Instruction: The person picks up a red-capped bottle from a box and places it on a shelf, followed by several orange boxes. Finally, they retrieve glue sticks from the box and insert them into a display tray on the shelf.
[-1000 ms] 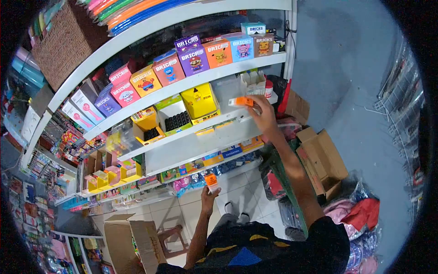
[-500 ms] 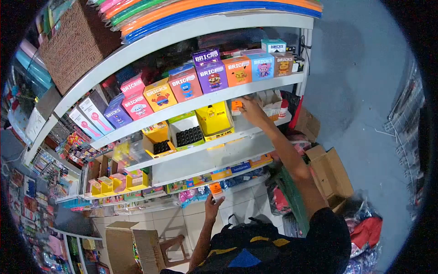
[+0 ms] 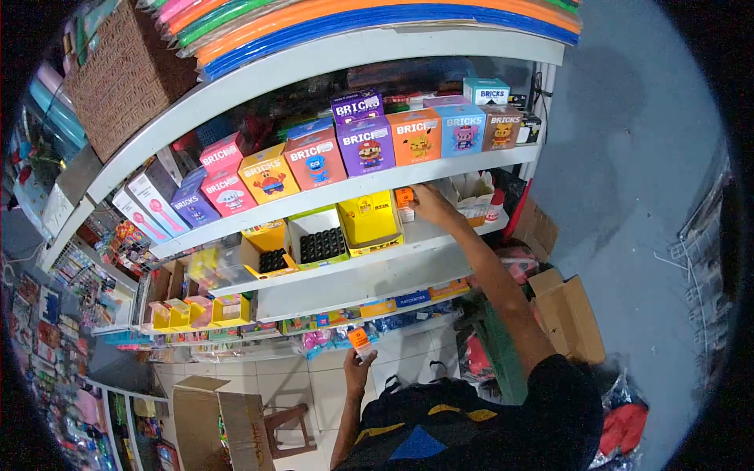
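Observation:
My right hand (image 3: pixel 422 199) reaches onto the second shelf, its fingers closed on an orange-topped small box (image 3: pixel 404 196) that stands right of the yellow display box (image 3: pixel 368 220). Low in front of the shelves, my left hand (image 3: pixel 358 367) holds another small orange-and-white box (image 3: pixel 359 340) by its lower end. To the right of my right hand sits an open white carton (image 3: pixel 471 196). Left of the yellow box is a green-edged box (image 3: pixel 318 237) of black items.
Colourful BRICKS boxes (image 3: pixel 365 147) line the shelf above. An open cardboard box (image 3: pixel 565 314) stands at the right, another carton (image 3: pixel 196 420) and a brown stool (image 3: pixel 287 432) at the lower left. Plastic-wrapped packs lie on top.
The small box by my right hand now stands lower, beside the yellow display box. My left hand and its box have shifted slightly left and down in view, the box tilting more.

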`<state>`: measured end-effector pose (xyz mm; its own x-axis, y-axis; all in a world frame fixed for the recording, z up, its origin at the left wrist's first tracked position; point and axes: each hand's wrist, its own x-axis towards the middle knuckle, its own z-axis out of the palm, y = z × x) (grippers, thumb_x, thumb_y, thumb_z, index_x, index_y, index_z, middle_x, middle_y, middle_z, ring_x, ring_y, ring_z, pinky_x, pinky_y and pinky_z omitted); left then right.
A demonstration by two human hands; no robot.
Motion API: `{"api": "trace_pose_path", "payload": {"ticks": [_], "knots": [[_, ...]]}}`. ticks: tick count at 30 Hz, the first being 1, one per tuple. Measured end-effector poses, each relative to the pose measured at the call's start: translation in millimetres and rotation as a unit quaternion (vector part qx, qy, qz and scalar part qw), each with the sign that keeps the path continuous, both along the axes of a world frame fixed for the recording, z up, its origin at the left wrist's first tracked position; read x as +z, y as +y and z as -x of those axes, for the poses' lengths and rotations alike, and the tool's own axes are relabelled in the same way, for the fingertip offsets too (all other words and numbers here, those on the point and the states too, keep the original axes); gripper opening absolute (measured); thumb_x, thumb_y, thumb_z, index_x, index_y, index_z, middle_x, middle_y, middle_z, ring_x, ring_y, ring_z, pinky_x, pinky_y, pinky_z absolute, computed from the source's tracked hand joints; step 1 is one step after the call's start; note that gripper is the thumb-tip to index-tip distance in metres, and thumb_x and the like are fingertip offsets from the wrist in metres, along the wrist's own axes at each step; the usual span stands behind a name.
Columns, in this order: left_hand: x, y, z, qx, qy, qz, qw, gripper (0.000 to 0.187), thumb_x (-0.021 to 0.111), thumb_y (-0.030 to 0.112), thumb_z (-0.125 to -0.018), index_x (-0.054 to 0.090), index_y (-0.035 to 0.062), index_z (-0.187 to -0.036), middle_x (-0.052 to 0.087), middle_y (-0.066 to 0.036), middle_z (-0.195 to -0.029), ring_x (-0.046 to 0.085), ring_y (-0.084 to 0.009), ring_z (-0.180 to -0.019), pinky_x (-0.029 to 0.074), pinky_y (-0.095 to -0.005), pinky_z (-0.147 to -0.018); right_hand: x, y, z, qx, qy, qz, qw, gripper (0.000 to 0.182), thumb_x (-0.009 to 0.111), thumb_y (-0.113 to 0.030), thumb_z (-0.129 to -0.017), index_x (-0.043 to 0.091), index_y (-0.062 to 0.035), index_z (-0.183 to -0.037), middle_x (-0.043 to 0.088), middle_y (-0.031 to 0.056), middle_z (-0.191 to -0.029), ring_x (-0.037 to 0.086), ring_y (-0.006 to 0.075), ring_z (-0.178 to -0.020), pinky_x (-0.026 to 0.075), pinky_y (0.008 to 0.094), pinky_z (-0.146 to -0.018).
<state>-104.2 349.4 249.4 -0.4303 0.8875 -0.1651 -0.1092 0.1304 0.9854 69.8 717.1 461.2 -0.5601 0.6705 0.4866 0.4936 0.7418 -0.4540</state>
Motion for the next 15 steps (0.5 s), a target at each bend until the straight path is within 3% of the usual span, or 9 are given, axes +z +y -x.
{"api": "trace_pose_path", "payload": {"ticks": [5,8,11,15], "knots": [[-2,12,-8,-0.020,0.040,-0.027,0.999,0.031,0.074,0.010,-0.079,0.057,0.0010,-0.105,0.064,-0.006,-0.096,0.062,-0.0145,-0.083,0.051,-0.0266,-0.069,-7,-2,1,-0.001,0.006,0.067,0.998,0.062,0.063,-0.002,-0.078,0.037,-0.0041,-0.135,0.045,0.0263,-0.131,0.045,0.0422,-0.119,0.042,0.0441,-0.099],[-2,24,-13,-0.027,0.057,-0.018,0.998,0.032,0.074,0.011,-0.079,0.058,0.0009,-0.105,0.064,-0.006,-0.096,0.062,-0.0140,-0.083,0.051,-0.0262,-0.068,-5,-8,-1,-0.027,0.008,0.081,0.996,0.070,0.066,-0.001,-0.075,0.035,-0.0049,-0.137,0.034,0.0241,-0.140,0.035,0.0422,-0.128,0.035,0.0452,-0.104],[1,36,-19,-0.039,0.037,-0.068,0.996,0.033,0.074,0.010,-0.079,0.057,0.0005,-0.105,0.064,-0.006,-0.099,0.062,-0.0142,-0.086,0.052,-0.0270,-0.072,0,-20,-6,-0.036,0.013,0.018,0.999,0.068,0.062,-0.001,-0.079,0.031,-0.0065,-0.139,0.033,0.0238,-0.141,0.036,0.0423,-0.127,0.040,0.0434,-0.101],[29,55,-33,-0.055,0.024,-0.025,0.998,0.040,0.075,0.008,-0.078,0.055,0.0007,-0.112,0.063,-0.006,-0.103,0.061,-0.0143,-0.092,0.051,-0.0279,-0.079,17,-56,-21,0.025,0.096,-0.018,0.995,0.058,0.064,-0.006,-0.080,0.039,-0.0045,-0.133,0.039,0.0207,-0.134,0.042,0.0391,-0.122,0.041,0.0419,-0.099]]}}
